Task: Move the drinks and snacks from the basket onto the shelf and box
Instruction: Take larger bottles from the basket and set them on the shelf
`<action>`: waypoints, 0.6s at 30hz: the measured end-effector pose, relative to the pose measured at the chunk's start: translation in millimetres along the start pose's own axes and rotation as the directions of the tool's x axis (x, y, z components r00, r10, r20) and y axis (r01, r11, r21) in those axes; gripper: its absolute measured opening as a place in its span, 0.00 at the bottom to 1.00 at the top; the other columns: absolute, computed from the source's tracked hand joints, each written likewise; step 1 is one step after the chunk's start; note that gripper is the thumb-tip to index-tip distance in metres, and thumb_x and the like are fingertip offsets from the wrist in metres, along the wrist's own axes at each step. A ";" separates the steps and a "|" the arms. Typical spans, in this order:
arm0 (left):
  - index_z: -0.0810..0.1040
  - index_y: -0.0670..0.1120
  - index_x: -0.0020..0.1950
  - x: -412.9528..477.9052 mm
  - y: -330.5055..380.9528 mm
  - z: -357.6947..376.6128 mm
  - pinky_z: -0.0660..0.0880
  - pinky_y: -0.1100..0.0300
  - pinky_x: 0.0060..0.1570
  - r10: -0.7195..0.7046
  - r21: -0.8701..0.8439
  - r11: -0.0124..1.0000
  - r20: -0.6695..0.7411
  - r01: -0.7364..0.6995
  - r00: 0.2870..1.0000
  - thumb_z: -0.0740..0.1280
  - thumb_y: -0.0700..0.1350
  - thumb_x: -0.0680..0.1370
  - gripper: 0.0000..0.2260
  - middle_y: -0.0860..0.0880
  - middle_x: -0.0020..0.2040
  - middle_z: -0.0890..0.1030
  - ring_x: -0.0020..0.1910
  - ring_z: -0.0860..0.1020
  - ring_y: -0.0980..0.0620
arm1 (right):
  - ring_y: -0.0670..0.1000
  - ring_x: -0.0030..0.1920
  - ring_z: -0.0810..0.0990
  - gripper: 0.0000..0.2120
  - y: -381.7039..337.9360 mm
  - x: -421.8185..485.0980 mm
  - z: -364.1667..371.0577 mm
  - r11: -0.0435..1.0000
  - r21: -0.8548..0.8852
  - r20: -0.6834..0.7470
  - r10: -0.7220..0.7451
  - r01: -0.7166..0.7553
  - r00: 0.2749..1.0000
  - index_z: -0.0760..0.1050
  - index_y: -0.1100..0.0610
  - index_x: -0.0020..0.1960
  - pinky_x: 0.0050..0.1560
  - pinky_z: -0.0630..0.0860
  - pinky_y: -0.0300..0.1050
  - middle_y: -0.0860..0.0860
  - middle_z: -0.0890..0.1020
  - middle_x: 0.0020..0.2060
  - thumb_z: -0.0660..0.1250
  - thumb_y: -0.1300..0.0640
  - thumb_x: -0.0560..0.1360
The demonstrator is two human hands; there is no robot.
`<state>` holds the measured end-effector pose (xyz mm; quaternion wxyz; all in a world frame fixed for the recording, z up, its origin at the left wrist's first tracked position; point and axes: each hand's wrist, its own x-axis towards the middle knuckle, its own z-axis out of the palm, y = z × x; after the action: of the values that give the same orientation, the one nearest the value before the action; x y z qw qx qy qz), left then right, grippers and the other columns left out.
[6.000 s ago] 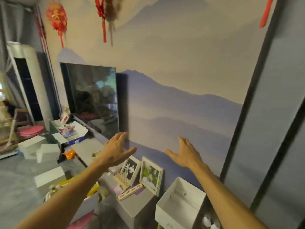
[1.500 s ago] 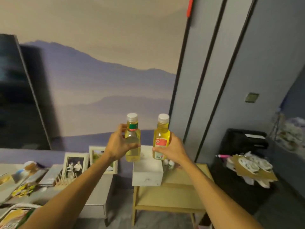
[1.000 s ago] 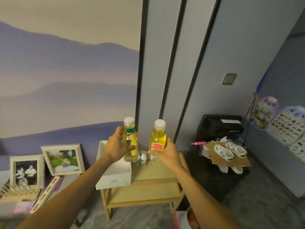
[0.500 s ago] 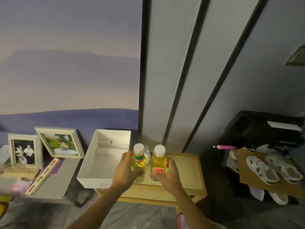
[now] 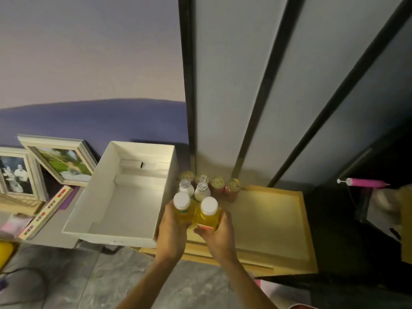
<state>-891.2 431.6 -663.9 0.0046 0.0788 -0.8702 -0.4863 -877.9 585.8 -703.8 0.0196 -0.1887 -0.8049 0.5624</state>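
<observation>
My left hand (image 5: pixel 170 230) grips a yellow drink bottle with a white cap (image 5: pixel 183 208). My right hand (image 5: pixel 217 231) grips a second yellow bottle (image 5: pixel 208 214) with a red label, pressed against the first. Both bottles stand upright at the left front of the wooden shelf top (image 5: pixel 267 221). Behind them stand two small white bottles (image 5: pixel 194 190) and several cans (image 5: pixel 225 186) along the wall. An empty white box (image 5: pixel 124 195) sits just left of the shelf. The basket is out of view.
Two framed photos (image 5: pixel 60 162) lean on the wall left of the box, above a grey cabinet top (image 5: pixel 51 228). A pink pump (image 5: pixel 365 182) lies on dark furniture at right. Grey panels with black strips rise behind the shelf.
Both hands have lowered the two yellow bottles onto the shelf front. My view has moved closer and tilted down, so the cans and small bottles behind show.
</observation>
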 end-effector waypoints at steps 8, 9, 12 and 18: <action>0.60 0.66 0.69 4.4 -4.7 -0.9 0.67 0.83 0.49 0.044 -0.012 0.999 0.050 -0.043 0.998 0.74 0.29 0.74 0.41 0.69 0.60 0.72 0.60 0.71 0.79 | 0.50 0.63 0.82 0.41 -2.6 7.0 3.8 0.998 -0.064 0.051 0.005 -0.001 0.999 0.71 0.49 0.69 0.64 0.80 0.57 0.49 0.80 0.62 0.89 0.53 0.62; 0.60 0.66 0.69 4.2 -2.5 -2.0 0.67 0.82 0.52 0.050 -0.022 0.999 0.055 -0.048 0.997 0.74 0.30 0.74 0.40 0.67 0.61 0.73 0.60 0.70 0.79 | 0.50 0.64 0.82 0.42 -5.6 5.9 1.7 0.998 -0.068 0.067 0.008 -0.003 0.998 0.70 0.49 0.69 0.64 0.80 0.58 0.50 0.80 0.63 0.89 0.54 0.63; 0.62 0.65 0.71 1.4 11.2 -12.4 0.71 0.65 0.64 0.053 -0.058 0.997 0.077 -0.048 0.996 0.78 0.36 0.74 0.38 0.59 0.68 0.74 0.67 0.71 0.70 | 0.49 0.69 0.78 0.47 -18.4 -0.9 -12.4 0.993 -0.112 0.132 -0.012 0.027 0.991 0.67 0.47 0.74 0.69 0.78 0.54 0.48 0.76 0.69 0.89 0.51 0.63; 0.54 0.67 0.81 -1.1 75.7 -77.0 0.71 0.64 0.68 0.239 -0.082 0.970 0.175 -0.228 0.955 0.78 0.57 0.74 0.44 0.65 0.77 0.65 0.72 0.69 0.64 | 0.43 0.81 0.63 0.59 -87.2 -12.1 -85.0 0.939 -0.298 0.188 -0.117 0.171 0.975 0.57 0.47 0.85 0.78 0.66 0.44 0.42 0.63 0.83 0.80 0.27 0.63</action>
<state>-893.6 405.7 -559.1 -0.0157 -0.0698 -0.8548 -0.5140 -870.5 632.3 -590.9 -0.0371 -0.0818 -0.8940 0.4389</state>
